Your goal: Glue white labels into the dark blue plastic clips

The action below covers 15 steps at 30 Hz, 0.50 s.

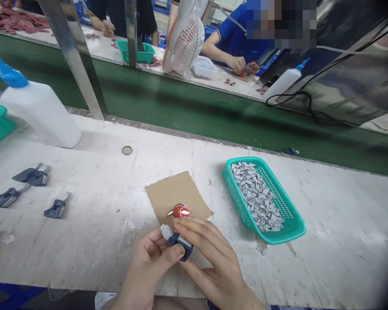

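Near the front of the table, my left hand (pixel 151 256) pinches a small dark blue and light grey plastic part (pixel 185 251) between thumb and fingers. My right hand (pixel 211 260) closes on the same part from the other side, its fingers together and partly covering it. Just beyond the fingertips, a glossy red blob (pixel 181 210), seemingly wet, sits on a square of brown cardboard (pixel 168 191). To the right stands a green plastic basket (pixel 286 213) filled with many small grey pieces (pixel 255 196).
Several similar dark blue parts (pixel 55 208) lie at the left. Behind them leans a white squeeze bottle (pixel 47 112) with a blue nozzle. A bottle cap (pixel 126 150) lies mid-table. Across the green strip (pixel 168 97), beyond a metal post (pixel 74 60), other people work beside a fan (pixel 186 41).
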Each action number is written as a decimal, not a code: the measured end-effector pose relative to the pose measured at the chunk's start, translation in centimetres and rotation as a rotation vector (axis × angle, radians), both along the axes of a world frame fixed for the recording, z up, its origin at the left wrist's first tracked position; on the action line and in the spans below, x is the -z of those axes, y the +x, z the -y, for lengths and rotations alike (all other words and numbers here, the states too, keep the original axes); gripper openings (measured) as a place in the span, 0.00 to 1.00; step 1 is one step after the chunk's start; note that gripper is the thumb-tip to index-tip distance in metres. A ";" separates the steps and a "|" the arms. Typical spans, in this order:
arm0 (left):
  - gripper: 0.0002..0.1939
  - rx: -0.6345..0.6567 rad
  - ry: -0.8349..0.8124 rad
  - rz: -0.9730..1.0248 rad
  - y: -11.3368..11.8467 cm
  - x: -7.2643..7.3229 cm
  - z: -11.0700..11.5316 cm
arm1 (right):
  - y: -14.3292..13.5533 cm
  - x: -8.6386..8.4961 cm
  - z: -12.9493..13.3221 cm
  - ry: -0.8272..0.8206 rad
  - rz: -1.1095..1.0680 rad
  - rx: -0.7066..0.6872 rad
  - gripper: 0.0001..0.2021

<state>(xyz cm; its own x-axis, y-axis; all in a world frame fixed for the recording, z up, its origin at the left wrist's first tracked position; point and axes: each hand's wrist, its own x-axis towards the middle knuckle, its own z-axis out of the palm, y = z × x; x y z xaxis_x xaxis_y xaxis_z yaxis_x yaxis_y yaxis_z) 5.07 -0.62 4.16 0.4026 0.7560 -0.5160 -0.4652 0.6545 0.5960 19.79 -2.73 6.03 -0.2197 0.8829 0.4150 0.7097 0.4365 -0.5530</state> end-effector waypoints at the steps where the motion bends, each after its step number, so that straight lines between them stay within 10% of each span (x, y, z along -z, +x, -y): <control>1: 0.14 -0.009 -0.004 -0.006 0.0 0.1 0.1 | -0.1 0.1 0.1 -0.002 -0.007 0.014 0.20; 15: 0.15 -0.043 0.016 0.009 0.3 0.0 0.6 | -0.3 0.1 0.3 -0.006 0.018 0.001 0.17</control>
<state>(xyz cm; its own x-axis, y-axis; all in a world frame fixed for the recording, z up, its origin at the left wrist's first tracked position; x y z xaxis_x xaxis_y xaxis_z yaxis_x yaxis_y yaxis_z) 5.35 -1.17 4.11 0.3743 0.7808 -0.5003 -0.4983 0.6243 0.6016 19.52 -3.04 5.90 -0.2261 0.8858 0.4053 0.7201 0.4322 -0.5429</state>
